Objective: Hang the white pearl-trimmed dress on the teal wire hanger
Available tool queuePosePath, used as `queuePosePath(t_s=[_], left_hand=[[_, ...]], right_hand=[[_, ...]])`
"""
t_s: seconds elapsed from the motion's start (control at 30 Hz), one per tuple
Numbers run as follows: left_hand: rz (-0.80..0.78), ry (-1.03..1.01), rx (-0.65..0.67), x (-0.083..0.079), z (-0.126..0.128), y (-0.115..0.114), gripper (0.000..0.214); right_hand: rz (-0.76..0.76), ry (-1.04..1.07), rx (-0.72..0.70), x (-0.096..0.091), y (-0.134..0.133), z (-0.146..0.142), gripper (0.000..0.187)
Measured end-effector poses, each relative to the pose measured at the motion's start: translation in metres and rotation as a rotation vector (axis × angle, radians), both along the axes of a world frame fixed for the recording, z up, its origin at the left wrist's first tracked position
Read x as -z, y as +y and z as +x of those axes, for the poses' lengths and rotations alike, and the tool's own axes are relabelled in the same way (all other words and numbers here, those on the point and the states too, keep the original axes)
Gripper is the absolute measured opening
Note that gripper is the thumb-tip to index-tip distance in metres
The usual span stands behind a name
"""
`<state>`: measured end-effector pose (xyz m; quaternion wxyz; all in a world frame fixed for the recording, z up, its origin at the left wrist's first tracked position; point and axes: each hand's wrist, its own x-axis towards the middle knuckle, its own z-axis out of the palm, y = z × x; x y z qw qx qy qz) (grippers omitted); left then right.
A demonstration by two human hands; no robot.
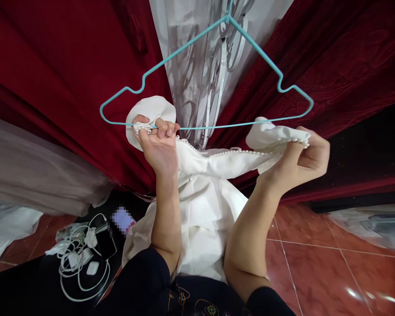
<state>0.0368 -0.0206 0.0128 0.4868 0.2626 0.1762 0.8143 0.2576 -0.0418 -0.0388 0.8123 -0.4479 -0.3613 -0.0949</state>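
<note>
A white dress point(213, 206) with pearl beads along its neckline hangs down in front of me. Above its bodice is a light-blue hanger point(256, 44), whose bottom bar passes by both puffy sleeves. My left hand point(159, 147) is closed on the beaded edge of the left sleeve, its fingers curled by the hanger's bar. On the other side, my right hand point(307, 156) pinches the beaded edge of the right sleeve just below the hanger's right end. The sleeve cloth hides some of the fingertips.
Dark red curtains point(69, 66) flank a sheer white curtain point(191, 52). At lower left, a black surface point(26, 285) bears tangled white cables point(66, 267), a phone point(105, 241) and a small white case point(92, 268). Red tiles point(309, 263) cover the floor.
</note>
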Motion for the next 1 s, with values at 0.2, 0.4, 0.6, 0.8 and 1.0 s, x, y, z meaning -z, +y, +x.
queuePosePath(t_s=[0.2, 0.4, 0.6, 0.8, 1.0], left_hand=[[-0.069, 0.019, 0.022, -0.002, -0.002, -0.002, 0.011], [-0.233, 0.289, -0.004, 0.026, -0.029, -0.005, 0.024], [-0.386, 0.660, -0.644, 0.048, -0.089, 0.002, 0.005], [-0.169, 0.852, -0.860, -0.012, -0.129, 0.013, 0.026], [-0.091, 1.032, -0.838, -0.066, -0.119, 0.043, 0.039]], right_hand=[[-0.216, -0.383, -0.467, -0.018, 0.007, -0.049, 0.021], [-0.141, -0.359, -0.419, -0.009, 0.016, -0.057, 0.016], [-0.193, -0.429, -0.393, -0.015, 0.016, -0.036, 0.015], [-0.148, -0.402, -0.401, -0.014, 0.019, -0.039, 0.013], [-0.167, -0.374, -0.409, -0.012, 0.018, -0.047, 0.013]])
